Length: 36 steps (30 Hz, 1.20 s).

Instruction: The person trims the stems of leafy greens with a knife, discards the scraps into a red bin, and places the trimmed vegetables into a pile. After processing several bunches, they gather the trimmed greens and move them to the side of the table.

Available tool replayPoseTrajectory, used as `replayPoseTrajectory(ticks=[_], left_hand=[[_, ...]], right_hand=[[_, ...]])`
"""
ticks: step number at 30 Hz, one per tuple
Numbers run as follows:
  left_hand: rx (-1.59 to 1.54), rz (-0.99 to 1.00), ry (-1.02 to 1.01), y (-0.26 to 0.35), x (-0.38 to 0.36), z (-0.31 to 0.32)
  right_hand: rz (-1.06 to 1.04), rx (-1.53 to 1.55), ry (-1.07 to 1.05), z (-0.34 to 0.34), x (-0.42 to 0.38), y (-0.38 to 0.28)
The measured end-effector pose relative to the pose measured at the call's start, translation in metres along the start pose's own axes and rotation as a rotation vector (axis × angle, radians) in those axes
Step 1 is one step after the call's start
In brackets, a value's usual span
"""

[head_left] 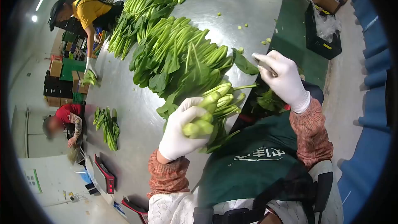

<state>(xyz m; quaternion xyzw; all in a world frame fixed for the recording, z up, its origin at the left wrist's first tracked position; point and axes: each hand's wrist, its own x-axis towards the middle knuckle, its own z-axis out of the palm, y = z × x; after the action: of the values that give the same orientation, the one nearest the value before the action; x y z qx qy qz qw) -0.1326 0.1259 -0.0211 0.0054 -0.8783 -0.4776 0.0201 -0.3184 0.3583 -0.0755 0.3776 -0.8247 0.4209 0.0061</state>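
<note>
Left hand [179, 129] clasps greens [200, 125]; right hand [285, 74] curled, contents unclear; heaped vegetables [176, 45] crowd table [134, 141].

Veg bunch [203, 125], lt grn, in L hand [177, 129]

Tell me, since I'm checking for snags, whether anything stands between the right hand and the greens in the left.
Loose green stalks show between the right hand and the held greens in the left hand. They appear to lie lower, at the edge of the table, so probably aren't blocking, though depth is uncertain.
</note>
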Motion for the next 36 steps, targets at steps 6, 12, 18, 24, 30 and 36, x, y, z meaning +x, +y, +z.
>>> replayPoseTrajectory(ticks=[6, 12, 18, 24, 30, 36], left_hand=[[-0.325, -0.100, -0.124, 0.011, 0.020, 0.011], [-0.496, 0.102, -0.212, 0.006, 0.023, 0.013], [-1.130, 0.211, -0.438, -0.019, 0.036, 0.019], [-1.052, 0.128, -0.327, -0.027, 0.036, 0.002], [-0.662, -0.095, -0.073, 0.001, 0.022, 0.006], [-0.529, -0.007, -0.261, -0.012, 0.022, -0.004]], right_hand=[[-0.107, -0.009, -0.030, 0.008, -0.020, -0.039], [0.041, -0.051, -0.296, 0.026, -0.010, -0.009], [-0.028, 1.046, -0.514, 0.007, 0.001, -0.019], [-0.110, 0.936, -0.684, -0.017, 0.039, -0.053], [-0.325, 0.263, -0.318, 0.007, 0.055, -0.060], [-0.365, 0.269, -0.474, -0.006, 0.054, -0.059]])
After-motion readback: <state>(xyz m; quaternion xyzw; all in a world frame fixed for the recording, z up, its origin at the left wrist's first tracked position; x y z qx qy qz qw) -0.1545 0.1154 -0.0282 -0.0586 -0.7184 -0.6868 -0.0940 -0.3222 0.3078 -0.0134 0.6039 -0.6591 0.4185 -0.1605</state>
